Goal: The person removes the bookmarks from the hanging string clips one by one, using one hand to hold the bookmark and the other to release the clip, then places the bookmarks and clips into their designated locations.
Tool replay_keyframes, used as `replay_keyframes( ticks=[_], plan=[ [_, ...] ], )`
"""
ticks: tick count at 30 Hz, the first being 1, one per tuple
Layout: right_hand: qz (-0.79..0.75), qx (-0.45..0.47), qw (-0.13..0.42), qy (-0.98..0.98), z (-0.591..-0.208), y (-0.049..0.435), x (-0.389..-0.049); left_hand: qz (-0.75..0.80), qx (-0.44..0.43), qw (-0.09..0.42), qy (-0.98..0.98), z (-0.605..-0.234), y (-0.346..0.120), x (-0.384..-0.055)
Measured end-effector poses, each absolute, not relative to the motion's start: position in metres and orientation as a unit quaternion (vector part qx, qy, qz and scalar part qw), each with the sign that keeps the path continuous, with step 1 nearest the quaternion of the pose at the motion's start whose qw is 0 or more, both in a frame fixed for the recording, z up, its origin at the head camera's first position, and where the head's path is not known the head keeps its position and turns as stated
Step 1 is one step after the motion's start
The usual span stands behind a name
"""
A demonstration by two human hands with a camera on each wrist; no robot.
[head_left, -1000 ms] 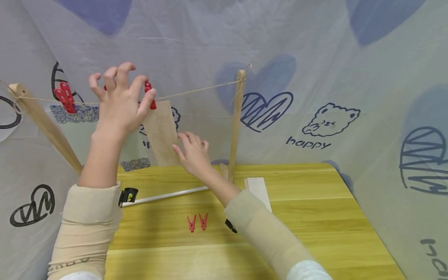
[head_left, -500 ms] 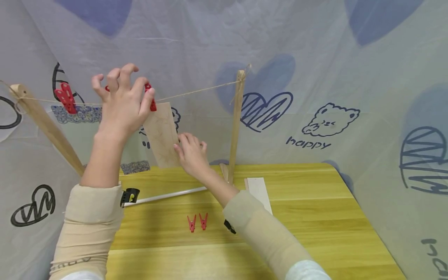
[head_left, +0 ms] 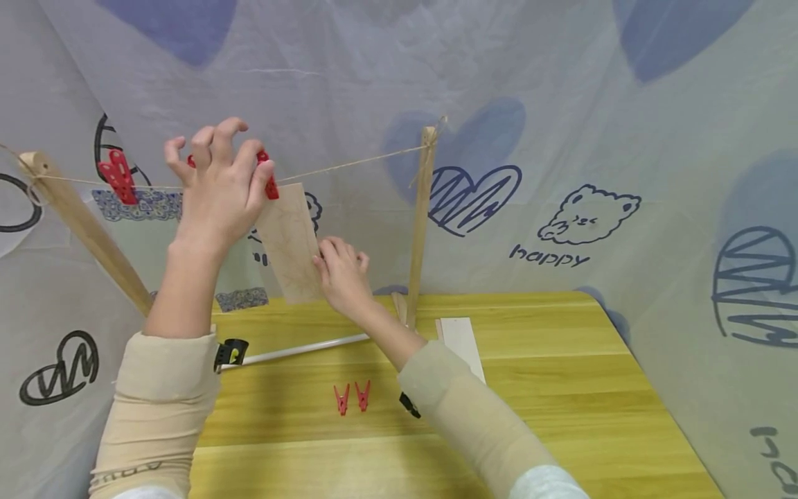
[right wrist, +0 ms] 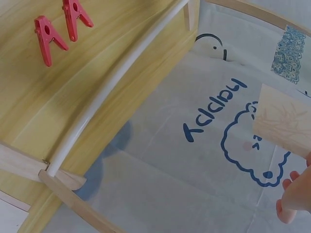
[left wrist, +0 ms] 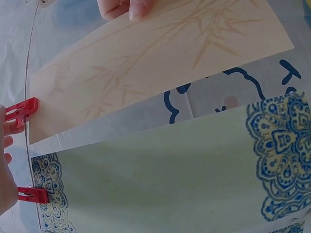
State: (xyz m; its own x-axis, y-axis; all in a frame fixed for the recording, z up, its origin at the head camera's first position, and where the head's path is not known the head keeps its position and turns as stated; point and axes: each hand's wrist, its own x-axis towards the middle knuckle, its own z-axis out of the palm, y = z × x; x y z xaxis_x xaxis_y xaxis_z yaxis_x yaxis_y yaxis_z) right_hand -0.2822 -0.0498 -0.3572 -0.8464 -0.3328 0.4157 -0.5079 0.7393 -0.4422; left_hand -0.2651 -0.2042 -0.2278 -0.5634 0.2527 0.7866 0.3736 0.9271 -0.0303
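Observation:
My left hand (head_left: 215, 190) is raised at the string (head_left: 352, 163), pinching a red clothespin (head_left: 271, 184) between thumb and finger. That clothespin sits over the string at the top edge of a beige paper strip (left wrist: 146, 58) printed with faint bamboo leaves. Lower down, my right hand (head_left: 346, 277) pinches the strip's right edge. Beside it hangs a pale green paper strip (left wrist: 155, 170) with blue patterned ends, partly behind my left arm in the head view. A red clothespin (head_left: 118, 178) grips its left top corner, and another clothespin (left wrist: 33, 195) appears at its top edge.
Two wooden posts (head_left: 422, 229) carry the string, and a white rod (head_left: 305, 348) runs low between them. On the yellow wooden table (head_left: 561, 416) lie two red clothespins (head_left: 352, 397) and a white strip (head_left: 461, 339). A printed curtain (head_left: 654, 173) hangs behind.
My left hand, the pinched clothespin and the string have shifted slightly down. The beige strip hangs a little lower, and my right hand has barely moved.

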Motion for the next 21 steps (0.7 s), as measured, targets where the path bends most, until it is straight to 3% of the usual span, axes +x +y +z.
replay_keyframes(
  ticks=[21],
  plan=[
    [0.294, 0.232, 0.193, -0.907, -0.3572, -0.048, -0.2819, -0.061, -0.202, 0.496, -0.842, -0.2347, -0.2033, -0.2707]
  ],
)
